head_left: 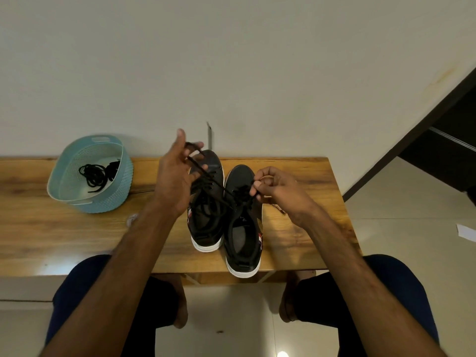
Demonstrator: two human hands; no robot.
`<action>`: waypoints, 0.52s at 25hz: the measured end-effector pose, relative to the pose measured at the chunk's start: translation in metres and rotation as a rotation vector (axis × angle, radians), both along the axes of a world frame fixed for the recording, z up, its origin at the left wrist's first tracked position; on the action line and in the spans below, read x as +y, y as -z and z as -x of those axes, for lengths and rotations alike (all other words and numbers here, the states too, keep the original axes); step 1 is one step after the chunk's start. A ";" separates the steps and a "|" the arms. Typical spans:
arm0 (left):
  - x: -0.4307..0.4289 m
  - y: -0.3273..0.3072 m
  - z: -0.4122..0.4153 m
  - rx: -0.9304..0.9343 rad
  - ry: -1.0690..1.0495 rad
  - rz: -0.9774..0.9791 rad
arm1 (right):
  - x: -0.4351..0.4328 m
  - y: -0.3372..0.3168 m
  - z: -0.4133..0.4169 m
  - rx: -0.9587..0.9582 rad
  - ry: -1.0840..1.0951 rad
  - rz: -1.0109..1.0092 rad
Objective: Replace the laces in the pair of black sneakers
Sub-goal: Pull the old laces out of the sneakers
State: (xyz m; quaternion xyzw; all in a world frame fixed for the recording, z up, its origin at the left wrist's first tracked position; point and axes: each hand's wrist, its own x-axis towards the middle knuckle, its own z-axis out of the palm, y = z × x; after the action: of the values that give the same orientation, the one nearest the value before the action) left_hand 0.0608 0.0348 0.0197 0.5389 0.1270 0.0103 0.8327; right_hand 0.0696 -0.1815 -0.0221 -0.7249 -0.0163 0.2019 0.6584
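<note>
Wooden table (pixel 296 176) against a pale wall: a seated person draws a black lace (pixel 219 185) taut over a pair of black sneakers.

Both shoes stand side by side, toes toward the wall, the left sneaker (pixel 206 235) touching the right sneaker (pixel 242 256). The left hand (pixel 175 176), raised above the left toe, holds the lace's far end caught among its fingers. The right hand (pixel 278 189) pinches the other end low beside the right sneaker's eyelets. The lace runs diagonally between them, from far left down to near right. The right hand is the nearer to the eyelets, so the next pull likely turns on it. More black laces (pixel 96 175) lie in a teal basket (pixel 121 181) well to the left.
</note>
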 end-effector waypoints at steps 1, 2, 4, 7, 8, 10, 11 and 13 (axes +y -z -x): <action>0.007 -0.003 -0.002 -0.018 -0.028 0.081 | -0.001 -0.002 -0.001 0.029 0.042 -0.074; 0.012 -0.003 -0.004 -0.017 -0.063 0.133 | -0.002 -0.005 -0.002 0.042 0.097 -0.153; 0.017 0.002 -0.006 0.030 -0.148 0.025 | -0.009 -0.008 -0.006 0.025 0.267 -0.250; 0.017 0.020 -0.008 0.050 -0.059 -0.749 | -0.024 -0.004 -0.010 -0.191 0.343 0.330; 0.015 0.029 -0.006 0.066 0.070 -1.048 | -0.028 0.001 -0.008 -0.273 0.232 0.677; 0.003 0.040 0.000 0.182 0.318 -1.486 | -0.025 0.012 -0.004 -0.346 0.005 1.064; -0.005 0.044 0.004 0.226 0.368 -1.630 | -0.021 0.016 -0.002 -0.356 -0.060 1.054; -0.021 0.045 0.011 0.176 0.290 -1.780 | -0.009 0.023 0.001 -0.356 -0.185 0.859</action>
State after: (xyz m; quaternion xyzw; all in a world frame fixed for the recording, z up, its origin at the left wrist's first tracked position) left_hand 0.0500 0.0142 -0.0258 0.9930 0.0661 -0.0417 0.0886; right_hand 0.0690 -0.1904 -0.0453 -0.9505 -0.1085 0.1207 0.2650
